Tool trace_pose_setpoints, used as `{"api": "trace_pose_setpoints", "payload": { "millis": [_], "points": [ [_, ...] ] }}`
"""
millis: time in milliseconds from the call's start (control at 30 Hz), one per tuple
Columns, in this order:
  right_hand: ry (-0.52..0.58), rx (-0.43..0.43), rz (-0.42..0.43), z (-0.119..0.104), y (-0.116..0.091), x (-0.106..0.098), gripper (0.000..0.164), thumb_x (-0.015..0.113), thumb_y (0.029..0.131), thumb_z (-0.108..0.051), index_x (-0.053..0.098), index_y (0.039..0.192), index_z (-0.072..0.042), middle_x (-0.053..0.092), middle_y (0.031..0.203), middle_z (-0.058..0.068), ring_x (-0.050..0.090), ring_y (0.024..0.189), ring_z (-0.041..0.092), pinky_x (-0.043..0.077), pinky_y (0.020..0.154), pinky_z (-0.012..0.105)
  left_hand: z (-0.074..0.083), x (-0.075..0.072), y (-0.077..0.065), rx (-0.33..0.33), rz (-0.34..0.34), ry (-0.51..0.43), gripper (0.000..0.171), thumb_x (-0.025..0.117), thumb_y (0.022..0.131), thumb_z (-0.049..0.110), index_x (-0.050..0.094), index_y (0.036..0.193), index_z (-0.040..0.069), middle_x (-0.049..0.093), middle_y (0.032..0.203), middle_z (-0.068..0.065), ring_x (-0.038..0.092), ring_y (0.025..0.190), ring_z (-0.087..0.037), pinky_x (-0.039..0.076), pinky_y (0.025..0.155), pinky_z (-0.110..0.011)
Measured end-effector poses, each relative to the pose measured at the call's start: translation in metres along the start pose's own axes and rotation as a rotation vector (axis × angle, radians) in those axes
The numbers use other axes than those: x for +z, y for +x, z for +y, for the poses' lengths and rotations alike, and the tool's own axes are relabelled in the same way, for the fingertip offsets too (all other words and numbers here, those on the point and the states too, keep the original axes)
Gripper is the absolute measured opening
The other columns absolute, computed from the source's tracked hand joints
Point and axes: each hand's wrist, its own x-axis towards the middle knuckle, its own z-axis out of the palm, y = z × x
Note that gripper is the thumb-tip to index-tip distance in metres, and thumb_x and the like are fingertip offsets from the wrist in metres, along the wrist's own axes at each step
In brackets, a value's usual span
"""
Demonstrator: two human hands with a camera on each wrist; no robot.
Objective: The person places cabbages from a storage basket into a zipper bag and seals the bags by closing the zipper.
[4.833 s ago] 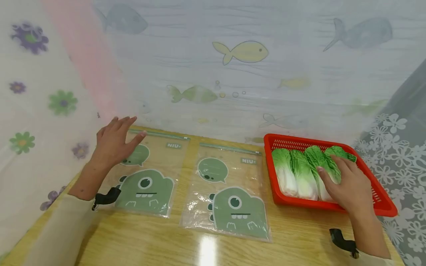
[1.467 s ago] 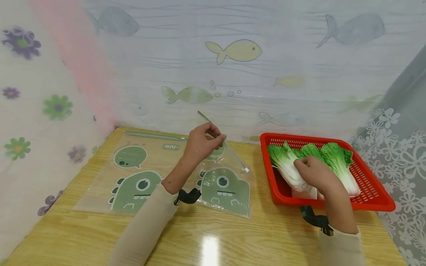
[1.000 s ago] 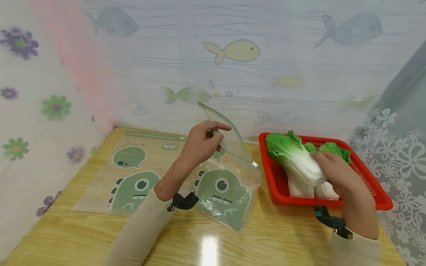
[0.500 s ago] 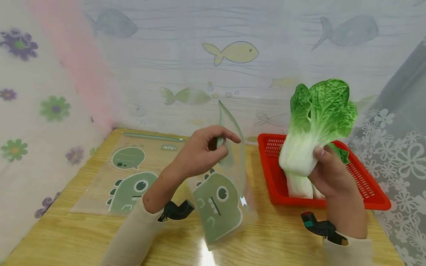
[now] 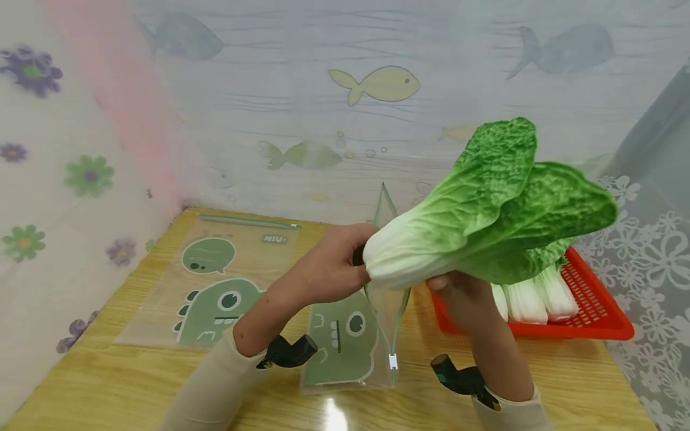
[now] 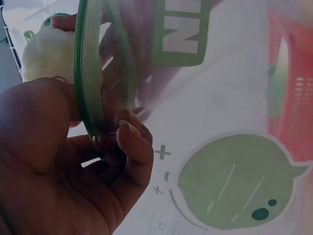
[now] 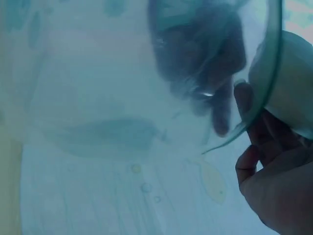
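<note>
In the head view my right hand grips a Chinese cabbage from below, white base pointing left and green leaves toward the upper right. My left hand holds a clear zip bag with a green monster print by its top edge. The bag's mouth is parted, and its white slider hangs low. The cabbage base overlaps the mouth and hides my left fingertips. Curled left fingers hold the green zip strip in the left wrist view. The right wrist view has the cabbage base beside the strip.
A red basket with several more cabbages stands at the right of the wooden table. Another monster-print zip bag lies flat on the left. Patterned curtains hang behind.
My left hand has picked up the near bag and spread its mouth. My right hand has lifted a cabbage from the basket, turned it base-left and brought it leftward to the bag.
</note>
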Motion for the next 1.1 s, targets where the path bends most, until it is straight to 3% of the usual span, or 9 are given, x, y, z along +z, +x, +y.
{"api": "trace_pose_setpoints", "payload": {
  "millis": [133,300,367,500,633,733,900,1000,1100],
  "points": [
    [-0.121,-0.048,-0.075,0.006,0.003,0.007,0.03,0.062,0.103,-0.046,0.066,0.113,-0.018,0.058,0.092,-0.008,0.047,0.083,0.009,0.033,0.076,0.027,-0.001,-0.003,0.001,-0.011,-0.008,0.002,0.025,0.062,0.091,-0.01,0.071,0.105,0.009,0.063,0.092,-0.001,0.057,0.075,-0.017,0.049,0.066,-0.03],
    [-0.184,-0.039,-0.038,0.009,0.008,0.006,0.056,0.062,0.102,-0.053,0.059,0.139,-0.012,0.065,0.122,-0.007,0.063,0.11,0.008,0.048,0.096,0.023,0.002,-0.007,0.001,-0.058,0.049,0.046,0.043,0.058,0.097,-0.005,0.069,0.132,0.017,0.058,0.091,-0.002,0.05,0.062,-0.014,0.045,0.059,-0.03],
    [-0.253,-0.041,-0.025,0.007,0.011,0.005,0.057,0.064,0.1,-0.054,0.061,0.132,-0.006,0.066,0.117,-0.007,0.065,0.109,0.008,0.05,0.096,0.024,0.004,-0.009,-0.001,-0.089,0.096,0.057,0.052,0.056,0.099,-0.004,0.06,0.144,0.02,0.053,0.09,-0.004,0.044,0.054,-0.012,0.042,0.055,-0.03],
    [-0.397,-0.097,-0.03,0.002,0.017,0.002,0.06,0.072,0.097,-0.051,0.061,0.111,0.006,0.066,0.093,-0.002,0.062,0.085,0.006,0.05,0.081,0.021,0.01,-0.015,-0.006,-0.126,0.197,0.032,0.067,0.053,0.097,-0.004,0.041,0.158,0.02,0.047,0.092,-0.006,0.041,0.048,-0.013,0.041,0.055,-0.032],
    [-0.671,-0.113,-0.096,-0.006,0.02,-0.001,0.058,0.069,0.097,-0.06,0.063,0.108,-0.004,0.064,0.095,-0.002,0.059,0.09,0.007,0.046,0.087,0.022,0.016,-0.018,-0.011,-0.099,0.282,0.033,0.065,0.052,0.097,-0.003,0.042,0.157,0.02,0.046,0.089,-0.005,0.034,0.049,-0.014,0.037,0.056,-0.034],
    [-0.754,-0.099,-0.144,-0.011,0.021,-0.001,0.059,0.07,0.095,-0.062,0.062,0.116,-0.007,0.063,0.105,0.0,0.058,0.1,0.012,0.043,0.095,0.025,0.018,-0.016,-0.013,-0.049,0.302,0.069,0.052,0.052,0.101,-0.001,0.053,0.149,0.017,0.045,0.086,-0.004,0.027,0.052,-0.015,0.034,0.058,-0.035],
    [-0.699,0.045,-0.14,-0.014,0.021,-0.001,0.077,0.1,0.075,-0.034,0.06,0.136,-0.007,0.065,0.126,0.005,0.059,0.12,0.017,0.043,0.106,0.025,0.016,-0.007,-0.007,0.0,0.278,0.122,0.037,0.053,0.107,0.003,0.063,0.141,0.013,0.04,0.075,0.001,0.026,0.057,-0.013,0.038,0.067,-0.035],
    [-0.667,0.157,-0.129,-0.017,0.017,-0.002,0.084,0.102,0.068,-0.01,0.059,0.139,-0.011,0.064,0.131,0.001,0.058,0.124,0.012,0.044,0.106,0.023,0.017,-0.004,-0.006,0.012,0.298,0.113,0.035,0.053,0.106,0.003,0.068,0.136,0.013,0.038,0.07,0.001,0.026,0.058,-0.014,0.038,0.069,-0.035],
    [-0.611,0.226,-0.105,-0.019,0.015,-0.005,0.088,0.101,0.067,-0.002,0.057,0.143,-0.011,0.063,0.133,-0.001,0.058,0.125,0.01,0.045,0.105,0.021,0.019,-0.002,-0.006,0.024,0.338,0.058,0.036,0.054,0.105,0.001,0.071,0.134,0.015,0.043,0.072,0.0,0.029,0.056,-0.016,0.037,0.064,-0.034]
  ]
}}
